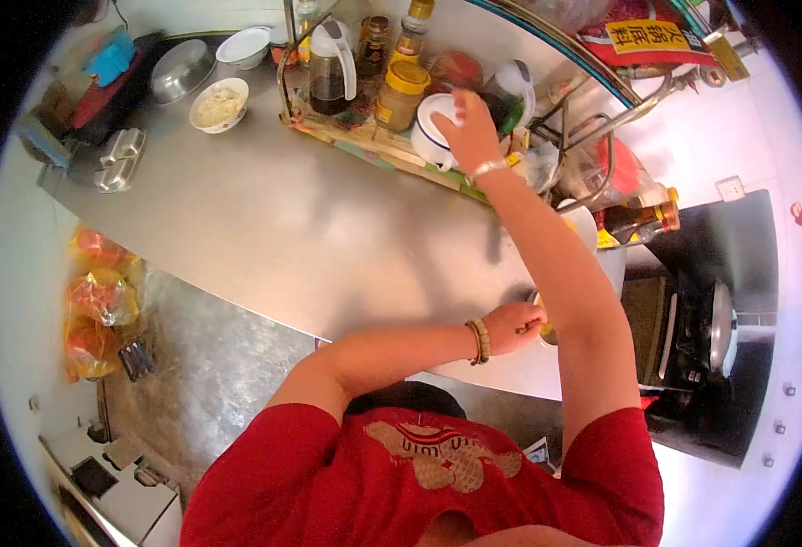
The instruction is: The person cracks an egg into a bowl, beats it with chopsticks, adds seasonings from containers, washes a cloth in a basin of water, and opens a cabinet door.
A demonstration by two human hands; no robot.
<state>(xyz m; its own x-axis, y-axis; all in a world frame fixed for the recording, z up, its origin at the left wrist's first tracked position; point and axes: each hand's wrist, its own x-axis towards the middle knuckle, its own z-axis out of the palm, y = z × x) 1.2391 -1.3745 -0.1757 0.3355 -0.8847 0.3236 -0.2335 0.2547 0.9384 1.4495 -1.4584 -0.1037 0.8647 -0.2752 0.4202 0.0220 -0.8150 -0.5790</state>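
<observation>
On the rack shelf stands a white enamel pot (pixel 430 150) with a dark rim, covered by a white lid (pixel 437 107). My right hand (pixel 472 135) reaches up to it, thumb and fingers closed on the lid, which sits at or just above the rim. Lower down, near the counter's front edge, my left hand (pixel 514 326) is closed beside a bowl (pixel 547 321) with something yellowish in it. My right forearm hides most of that bowl. A small dark piece shows at the left fingers, too small to name.
Jars with yellow lids (pixel 407 77), a glass jug (pixel 331 77) and bottles (pixel 640 219) crowd around the metal rack (pixel 592 211). Farther left on the steel counter (pixel 264 219) are a filled bowl (pixel 219 106) and a metal basin (pixel 182 71). A stove (pixel 693 337) stands right.
</observation>
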